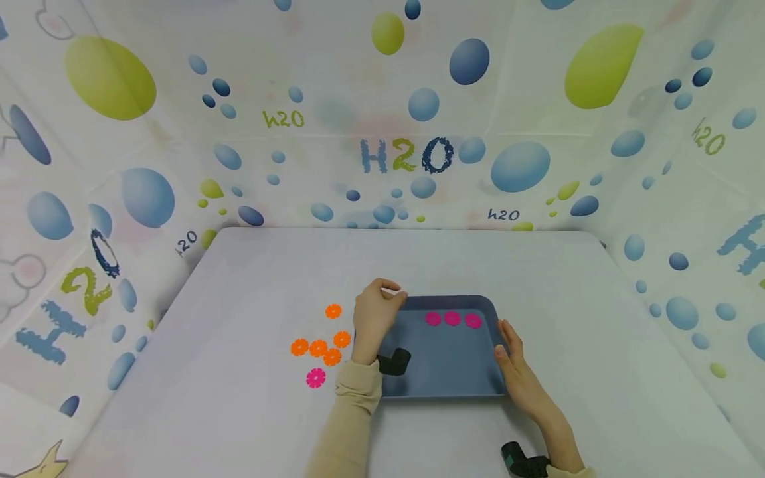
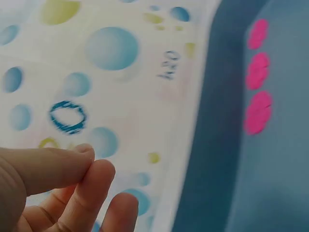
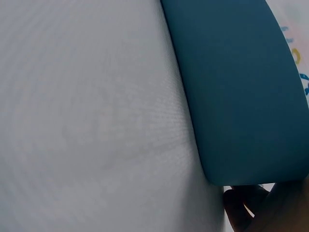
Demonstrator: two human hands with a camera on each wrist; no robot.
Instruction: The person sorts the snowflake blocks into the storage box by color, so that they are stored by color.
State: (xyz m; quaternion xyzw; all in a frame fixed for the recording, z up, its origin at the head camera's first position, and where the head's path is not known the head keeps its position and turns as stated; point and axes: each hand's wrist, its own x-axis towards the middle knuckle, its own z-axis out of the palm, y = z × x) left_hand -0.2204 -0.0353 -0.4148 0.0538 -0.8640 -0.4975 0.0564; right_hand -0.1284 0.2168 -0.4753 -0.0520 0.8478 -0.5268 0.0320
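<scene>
My left hand [image 1: 375,318] is raised over the back left corner of a blue-grey tray [image 1: 442,392]. Its thumb [image 2: 53,166] and forefinger meet at the tips, the other fingers bend loosely, and nothing shows between them. Three pink notched discs [image 1: 452,318] lie in a row along the back of the tray. On the right, my right hand [image 1: 521,375] rests against the tray's side with fingers extended and the thumb at the rim. In the right wrist view, the tray's outer wall [image 3: 236,96] fills much of the picture and part of the hand is hidden.
Several orange discs [image 1: 319,348] and one pink disc [image 1: 315,378] lie on the white table [image 1: 197,398] left of the tray. Dark straps with cameras are on both wrists. A patterned curtain [image 1: 335,166] hangs behind and along both sides of the table.
</scene>
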